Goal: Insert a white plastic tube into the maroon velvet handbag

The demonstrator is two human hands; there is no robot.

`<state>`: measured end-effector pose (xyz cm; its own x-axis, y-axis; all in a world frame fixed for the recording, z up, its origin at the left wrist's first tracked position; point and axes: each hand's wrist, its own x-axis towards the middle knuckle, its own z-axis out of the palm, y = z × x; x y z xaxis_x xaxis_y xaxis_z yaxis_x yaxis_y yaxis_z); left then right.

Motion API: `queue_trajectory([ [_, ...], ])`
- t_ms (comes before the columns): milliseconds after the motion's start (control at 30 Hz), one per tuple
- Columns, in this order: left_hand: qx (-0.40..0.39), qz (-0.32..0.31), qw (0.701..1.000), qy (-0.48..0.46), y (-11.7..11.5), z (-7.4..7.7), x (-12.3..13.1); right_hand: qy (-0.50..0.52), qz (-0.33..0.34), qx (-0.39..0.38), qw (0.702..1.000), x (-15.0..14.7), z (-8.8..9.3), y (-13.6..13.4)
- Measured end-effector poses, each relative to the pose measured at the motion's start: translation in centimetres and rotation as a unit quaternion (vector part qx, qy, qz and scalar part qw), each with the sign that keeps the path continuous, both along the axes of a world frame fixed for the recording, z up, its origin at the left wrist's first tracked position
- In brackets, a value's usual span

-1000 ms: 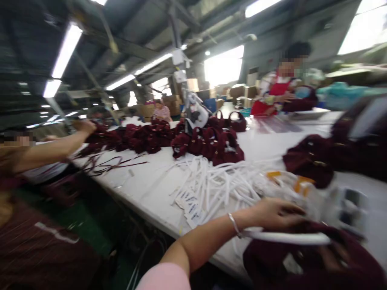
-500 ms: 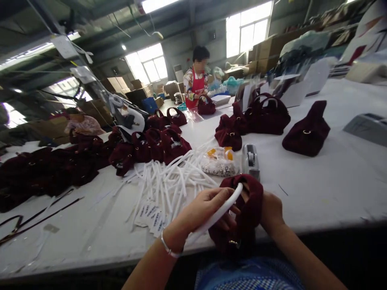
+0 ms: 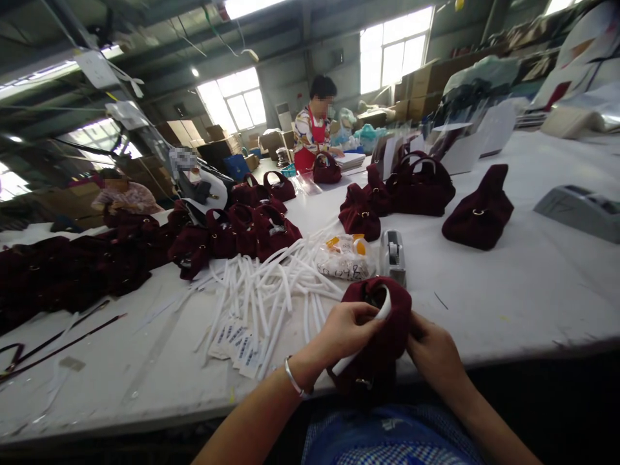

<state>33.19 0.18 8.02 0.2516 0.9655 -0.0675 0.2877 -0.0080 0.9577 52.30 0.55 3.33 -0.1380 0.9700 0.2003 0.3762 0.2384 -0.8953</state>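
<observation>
A dark maroon handbag point(image 3: 394, 323) stands at the table's front edge, right before my body. My left hand point(image 3: 346, 329) is closed around a white foam tube point(image 3: 382, 305), which curves along the bag's handle opening; its lower end shows beneath my palm. On the bag's right side my right hand point(image 3: 433, 349) grips the maroon fabric, its fingertips partly hidden behind the bag. A gold ring shows low on the bag's front. Many more white tubes point(image 3: 266, 290) lie in a loose heap to the left, beside several printed tags point(image 3: 237, 345).
Behind the bag are a clear plastic pouch point(image 3: 346, 258) and a grey tape dispenser point(image 3: 393, 255). More maroon bags stand left point(image 3: 271, 232) and right point(image 3: 477, 213). A larger dispenser point(image 3: 581, 210) sits far right. A co-worker in a red apron point(image 3: 314, 129) stands across the table.
The tube has moved closer against the bag's handle, and my left hand has shifted right and up along it. My right hand's fingers have come round to the bag's near right side.
</observation>
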Motion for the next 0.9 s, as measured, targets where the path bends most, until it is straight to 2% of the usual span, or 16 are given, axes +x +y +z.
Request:
queue_trajectory([
  [133,-0.033,0.002,0.996,-0.082,0.2,-0.2,0.8,0.098,0.068,-0.091,0.989,-0.1,0.0,-0.2],
  [300,0.040,0.025,0.993,-0.111,1.1,-1.9,1.5,0.179,0.149,-0.214,0.949,-0.7,-0.7,-0.7],
  [400,0.052,0.021,0.993,-0.102,1.5,-2.7,1.5,0.175,0.155,-0.237,0.943,-1.1,-0.8,-0.7],
  [500,0.090,0.030,0.993,-0.070,1.1,-2.3,0.8,0.164,0.118,-0.200,0.959,-1.1,-0.8,-0.4],
  [567,0.103,0.070,0.991,-0.053,0.1,-1.7,-0.1,0.124,0.103,-0.143,0.977,-0.9,-0.7,-0.3],
  [633,0.083,0.115,0.989,-0.051,-1.4,-1.3,-1.1,0.065,0.091,-0.080,0.991,-0.7,-0.6,-0.5],
  [700,0.051,0.122,0.990,-0.047,-3.2,-1.3,-2.0,0.019,0.070,-0.040,0.997,-0.4,-0.4,-0.9],
  [800,0.035,0.051,0.997,-0.051,-5.4,-1.7,-2.6,-0.014,0.024,-0.018,0.999,-0.2,-0.1,-1.3],
  [900,0.068,-0.031,0.995,-0.072,-6.1,-2.1,-2.4,-0.042,-0.025,0.000,0.999,0.0,0.1,-1.1],
])
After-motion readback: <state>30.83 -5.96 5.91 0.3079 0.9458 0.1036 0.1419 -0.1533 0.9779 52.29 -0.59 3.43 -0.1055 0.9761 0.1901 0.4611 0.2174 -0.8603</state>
